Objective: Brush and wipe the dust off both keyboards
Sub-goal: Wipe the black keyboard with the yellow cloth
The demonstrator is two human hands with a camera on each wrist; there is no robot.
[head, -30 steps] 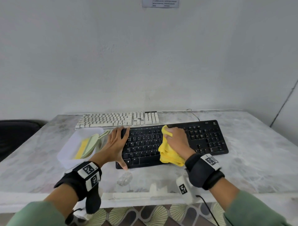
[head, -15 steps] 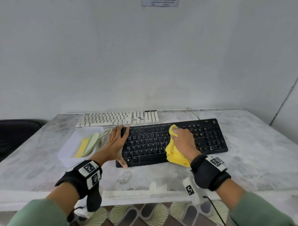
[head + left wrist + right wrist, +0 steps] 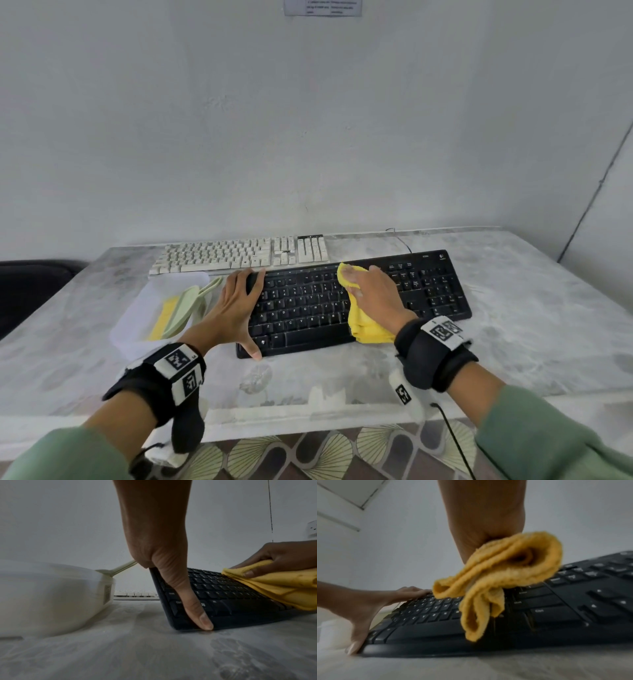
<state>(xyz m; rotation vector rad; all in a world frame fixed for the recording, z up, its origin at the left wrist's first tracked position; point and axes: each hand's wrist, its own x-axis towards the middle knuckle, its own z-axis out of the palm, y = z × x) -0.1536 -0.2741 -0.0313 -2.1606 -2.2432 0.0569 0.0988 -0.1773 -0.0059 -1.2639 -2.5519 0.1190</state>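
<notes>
The right hand [image 3: 375, 294] presses a soft yellow cloth [image 3: 366, 325] on the flat black keyboard [image 3: 428, 291], its grip clutching it. The left hand [image 3: 233, 308] lies flat, fingers spread, on the keyboard's left end.

Yellow cloth [image 3: 368, 322], black keyboard [image 3: 308, 308], off-white keyboard [image 3: 222, 255], mottled grey table [image 3: 513, 342], green sleeves [image 3: 548, 442].

Soft, even light in the head view; both wrist views dimmer, right wrist motion-blurred, edges bowed

I logged one keyboard [image 3: 359, 301] near-centre on the table [image 3: 513, 342], second keyboard [image 3: 239, 255] behind-left, tub [image 3: 137, 329] left, cloth [image 3: 366, 325] atop nearer keyboard.
</notes>
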